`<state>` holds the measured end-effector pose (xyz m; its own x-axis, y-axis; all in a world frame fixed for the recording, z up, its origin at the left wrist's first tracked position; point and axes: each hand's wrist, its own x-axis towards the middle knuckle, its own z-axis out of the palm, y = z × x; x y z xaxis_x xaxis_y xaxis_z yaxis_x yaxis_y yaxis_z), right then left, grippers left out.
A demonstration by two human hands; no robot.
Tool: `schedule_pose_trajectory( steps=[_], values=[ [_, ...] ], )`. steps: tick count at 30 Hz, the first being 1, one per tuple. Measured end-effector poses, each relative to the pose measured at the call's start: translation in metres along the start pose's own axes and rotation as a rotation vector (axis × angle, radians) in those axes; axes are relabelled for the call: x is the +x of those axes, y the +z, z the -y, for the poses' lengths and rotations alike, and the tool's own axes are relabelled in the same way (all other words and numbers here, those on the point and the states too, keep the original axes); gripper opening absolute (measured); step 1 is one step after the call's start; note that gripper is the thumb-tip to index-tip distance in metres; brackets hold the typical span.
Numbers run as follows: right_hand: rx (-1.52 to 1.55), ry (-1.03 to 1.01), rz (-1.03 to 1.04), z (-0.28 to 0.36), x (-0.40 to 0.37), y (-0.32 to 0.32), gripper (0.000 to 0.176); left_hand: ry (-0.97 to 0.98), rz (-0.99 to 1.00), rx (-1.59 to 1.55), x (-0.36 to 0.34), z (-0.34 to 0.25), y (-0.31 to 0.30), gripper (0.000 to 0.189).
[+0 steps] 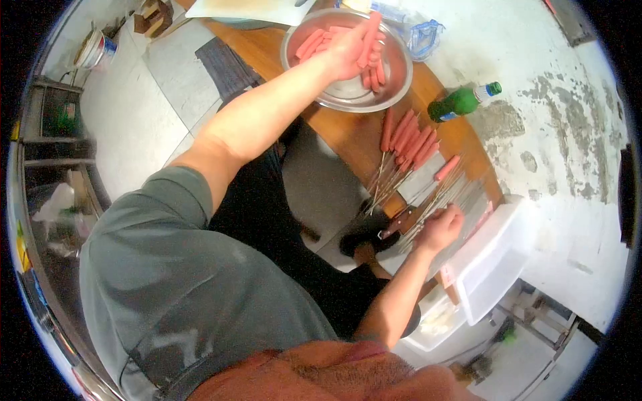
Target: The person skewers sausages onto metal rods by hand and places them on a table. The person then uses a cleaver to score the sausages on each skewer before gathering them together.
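My left hand is over a metal bowl, its fingers wrapped around a pink sausage. More sausages lie in the bowl beneath it. Down by the table's near end, my right hand is closed in a fist above a bundle of thin wooden skewers; whether it grips one is hidden. Beyond that hand a single sausage lies apart. Several skewered sausages are laid side by side between the bowl and the loose skewers, their sticks pointing toward me.
A green bottle lies or stands near the wall side of the wooden table. Crumpled blue-and-clear plastic is behind the bowl. A white cutting board sits at the far end. A white plastic bin adjoins the skewers.
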<state>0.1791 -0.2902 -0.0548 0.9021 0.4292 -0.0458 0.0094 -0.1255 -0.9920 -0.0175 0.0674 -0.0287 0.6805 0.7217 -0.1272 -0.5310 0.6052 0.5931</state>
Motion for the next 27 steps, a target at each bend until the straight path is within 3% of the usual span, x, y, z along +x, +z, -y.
schedule_pose_trajectory(
  steps=[2,4,7,12,17,27],
  values=[
    [0.048,-0.003,0.114,0.031,-0.035,0.026,0.017,0.063,-0.064,0.036,-0.006,0.002,0.013,0.040],
    [-0.161,-0.260,0.244,0.029,-0.057,0.041,0.015,0.090,-0.088,0.051,-0.006,0.002,0.014,0.040],
    [-0.085,-0.120,0.483,0.041,-0.086,0.065,0.015,0.098,-0.109,0.053,-0.010,0.001,0.020,0.038],
    [-0.070,-0.010,0.595,0.023,-0.095,0.079,0.015,0.107,0.024,-0.051,-0.004,0.004,0.009,0.033],
    [-0.136,0.057,0.706,0.013,-0.094,0.078,0.018,0.192,-0.168,-0.013,0.001,0.010,0.021,0.043],
    [-0.131,-0.049,0.686,0.003,-0.104,0.077,0.018,0.211,-0.125,-0.017,0.002,-0.001,0.010,0.044]
  ],
)
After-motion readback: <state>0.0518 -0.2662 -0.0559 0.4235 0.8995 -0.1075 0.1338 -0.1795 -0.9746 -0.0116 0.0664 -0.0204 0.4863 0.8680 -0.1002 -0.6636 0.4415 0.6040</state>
